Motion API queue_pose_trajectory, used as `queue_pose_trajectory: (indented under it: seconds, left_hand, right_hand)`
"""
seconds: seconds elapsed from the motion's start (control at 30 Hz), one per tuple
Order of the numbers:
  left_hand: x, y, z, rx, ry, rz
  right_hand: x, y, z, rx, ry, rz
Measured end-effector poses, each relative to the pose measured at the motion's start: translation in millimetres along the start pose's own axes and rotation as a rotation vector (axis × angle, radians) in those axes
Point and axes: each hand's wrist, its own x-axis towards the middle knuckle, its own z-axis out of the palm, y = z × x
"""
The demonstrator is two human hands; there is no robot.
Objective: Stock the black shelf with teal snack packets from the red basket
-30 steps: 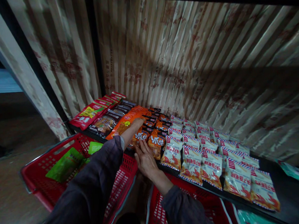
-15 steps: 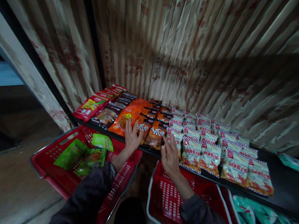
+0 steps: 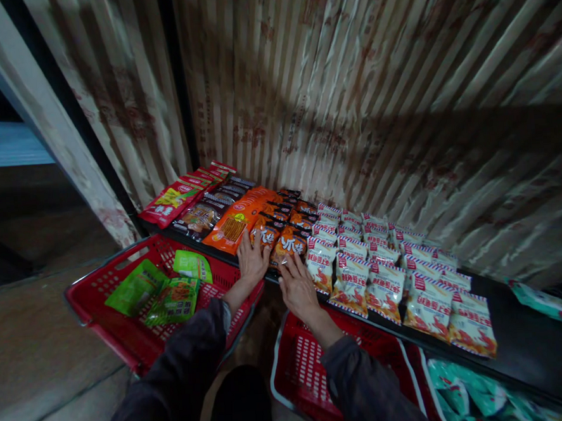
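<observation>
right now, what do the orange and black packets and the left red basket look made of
Orange and black packets: glossy film, probably plastic; glints and creases suggest it. Left red basket: likely smooth moulded plastic, from its even rows of holes.

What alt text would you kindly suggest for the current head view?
A person's left hand and right hand are at orange-and-black snack packets on a black shelf, beside rows of white packets. Below left, a red basket holds green packets.
</observation>
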Motion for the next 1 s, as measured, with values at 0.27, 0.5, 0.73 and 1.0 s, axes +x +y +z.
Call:
queue_pose_trajectory:
  seconds: [0.27,0.5,0.73,1.0]
  left_hand:
    - [-2,8,4.8,0.051,0.03,-0.048]
    - [-4,9,4.7,0.079,0.019,-0.004]
    - [-5,10,0.4,0.081,0.027,0.058]
    - [-6,11,1.8,0.121,0.052,0.115]
  right_hand:
    - [-2,3,7,0.02,-0.002,0.021]
    - [1,1,9,0.007,-0.024,0.025]
    - [1,1,4,-0.003,-0.032,0.043]
    - [6,1,1,-0.047,-0.091,0.047]
